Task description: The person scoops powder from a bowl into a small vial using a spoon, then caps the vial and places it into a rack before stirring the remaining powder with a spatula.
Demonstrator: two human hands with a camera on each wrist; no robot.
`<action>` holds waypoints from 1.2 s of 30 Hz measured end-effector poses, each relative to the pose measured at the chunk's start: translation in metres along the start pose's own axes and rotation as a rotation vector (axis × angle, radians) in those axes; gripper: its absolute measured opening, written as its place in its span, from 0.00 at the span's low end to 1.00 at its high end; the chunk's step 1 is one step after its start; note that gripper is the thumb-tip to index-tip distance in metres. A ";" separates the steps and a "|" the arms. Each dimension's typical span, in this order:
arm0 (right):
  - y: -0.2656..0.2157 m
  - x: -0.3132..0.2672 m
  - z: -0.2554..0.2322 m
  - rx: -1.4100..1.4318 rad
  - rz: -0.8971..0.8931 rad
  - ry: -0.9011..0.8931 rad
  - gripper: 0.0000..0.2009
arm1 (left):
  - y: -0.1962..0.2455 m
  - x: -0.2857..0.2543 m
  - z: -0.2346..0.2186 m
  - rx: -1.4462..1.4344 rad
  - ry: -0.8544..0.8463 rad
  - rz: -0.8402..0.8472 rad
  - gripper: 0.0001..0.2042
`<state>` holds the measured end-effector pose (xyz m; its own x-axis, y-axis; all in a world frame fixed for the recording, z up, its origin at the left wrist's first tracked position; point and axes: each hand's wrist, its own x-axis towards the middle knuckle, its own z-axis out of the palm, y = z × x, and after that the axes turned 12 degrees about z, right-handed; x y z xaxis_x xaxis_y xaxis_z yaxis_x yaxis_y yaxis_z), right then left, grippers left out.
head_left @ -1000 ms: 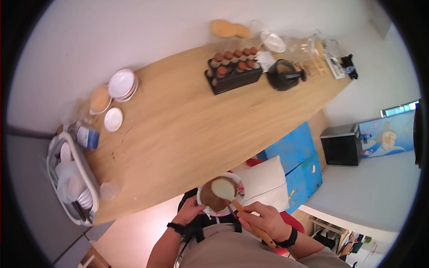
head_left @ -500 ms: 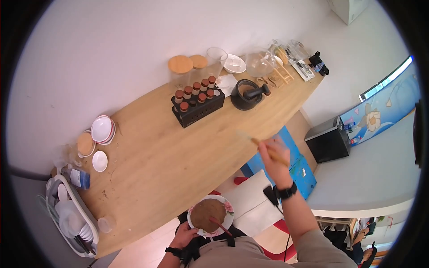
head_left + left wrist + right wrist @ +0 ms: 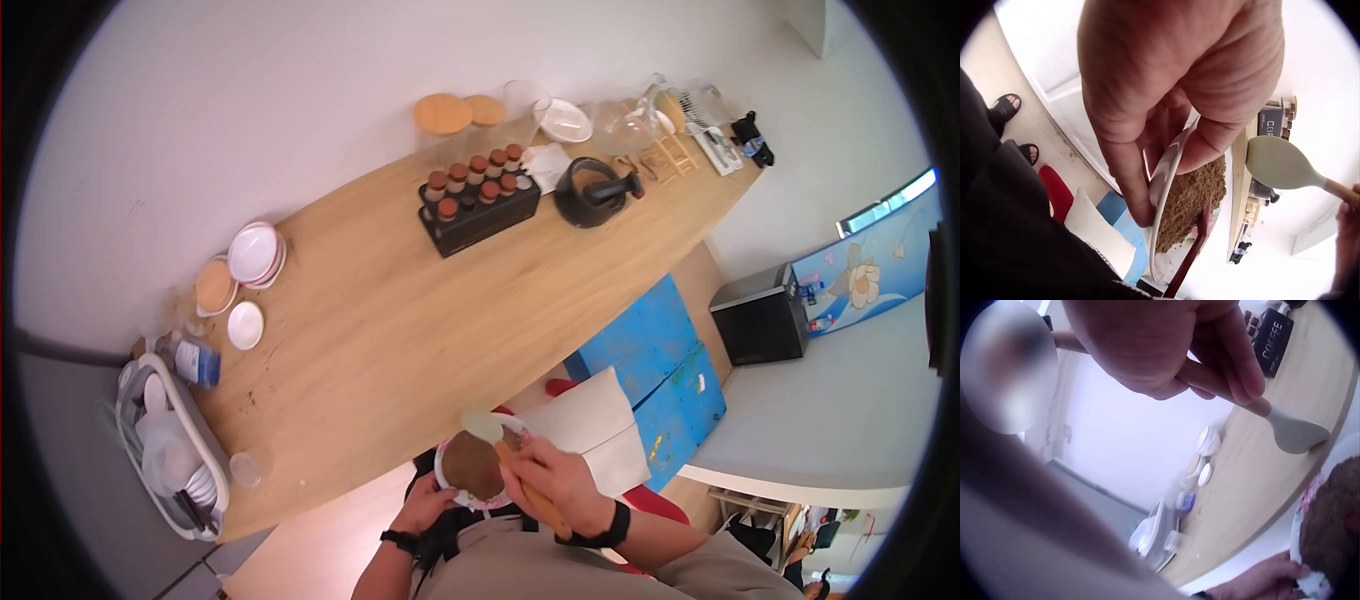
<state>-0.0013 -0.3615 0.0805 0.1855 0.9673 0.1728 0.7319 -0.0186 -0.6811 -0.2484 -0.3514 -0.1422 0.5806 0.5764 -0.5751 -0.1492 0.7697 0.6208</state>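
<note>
A flower-patterned bowl (image 3: 1316,584) holds brown coarse powder (image 3: 472,465), and it is held in front of the person's body, by the table's near edge. My left hand (image 3: 425,503) grips its rim, thumb on the inner side and fingers beneath, as the left wrist view shows. A dark red spoon handle (image 3: 1192,256) sticks out of the powder. In my right hand (image 3: 560,485) is a large spoon (image 3: 1282,162) with a pale green head and wooden handle, pinched by the handle. Its head is up at the bowl's far rim, and no powder shows on it.
On the wooden table (image 3: 350,380) stand a black rack of red-capped jars (image 3: 485,220) and a dark mortar with pestle (image 3: 580,205). White bowls (image 3: 253,252) sit at the back left. A dish rack (image 3: 185,430) and a clear cup (image 3: 246,468) stand at the left end.
One second ago the spoon was over the bowl; half a second ago my right hand had swung it out past the table's edge. Now it is back at the bowl. The left hand keeps its grip.
</note>
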 end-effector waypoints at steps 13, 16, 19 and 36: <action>0.004 0.081 0.001 0.162 -0.130 -0.023 0.12 | -0.020 0.003 -0.012 -0.009 -0.040 0.005 0.21; 0.011 0.104 0.030 0.286 -0.187 -0.092 0.12 | -0.016 -0.001 -0.006 -0.006 -0.031 -0.004 0.21; 0.015 0.098 0.038 0.169 -0.219 -0.140 0.13 | -0.013 -0.004 -0.003 0.039 -0.032 -0.017 0.21; 0.009 -0.002 -0.088 0.225 0.116 -0.217 0.07 | 0.004 -0.018 0.028 -0.048 -0.066 -0.021 0.23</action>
<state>0.0627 -0.3861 0.1360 0.0977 0.9937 -0.0540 0.5466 -0.0989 -0.8315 -0.2368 -0.3663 -0.1143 0.6351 0.5419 -0.5504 -0.1740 0.7947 0.5816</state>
